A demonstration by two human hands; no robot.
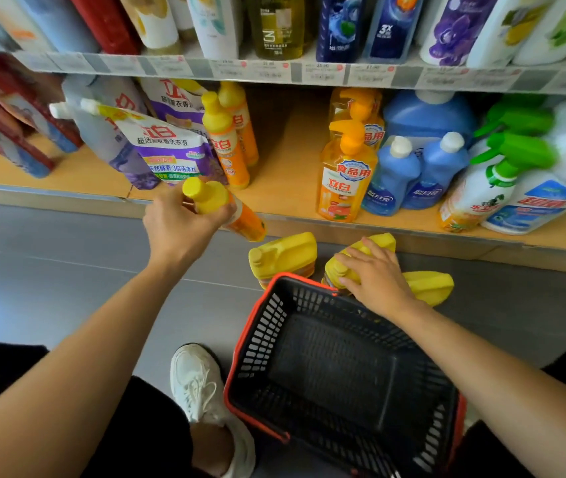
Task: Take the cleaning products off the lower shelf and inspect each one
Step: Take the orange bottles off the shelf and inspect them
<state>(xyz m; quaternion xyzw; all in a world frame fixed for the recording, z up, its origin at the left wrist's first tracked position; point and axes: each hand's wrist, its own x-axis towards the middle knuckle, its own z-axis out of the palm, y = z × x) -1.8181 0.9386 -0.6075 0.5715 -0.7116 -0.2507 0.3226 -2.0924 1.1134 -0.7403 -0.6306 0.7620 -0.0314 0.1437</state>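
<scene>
My left hand point(179, 224) grips a slim orange bottle with a yellow cap point(221, 207), tilted in the air just in front of the lower shelf's edge point(285, 191). My right hand point(374, 276) rests on top of a yellow jug point(378, 244) standing on the floor, fingers curled over its neck. Another yellow jug point(283, 257) stands left of it and a third point(430, 286) lies to the right. On the shelf stand two more slim orange bottles point(228, 139), orange pump bottles point(345, 174), blue bottles point(412, 170) and green-trigger sprays point(502, 174).
A black basket with a red rim point(236, 377) sits on the grey floor between my arms, nothing in it. My white shoe point(197, 384) is left of it. Purple refill pouches point(167, 146) lean at the shelf's left. An upper shelf point(309, 72) holds many bottles.
</scene>
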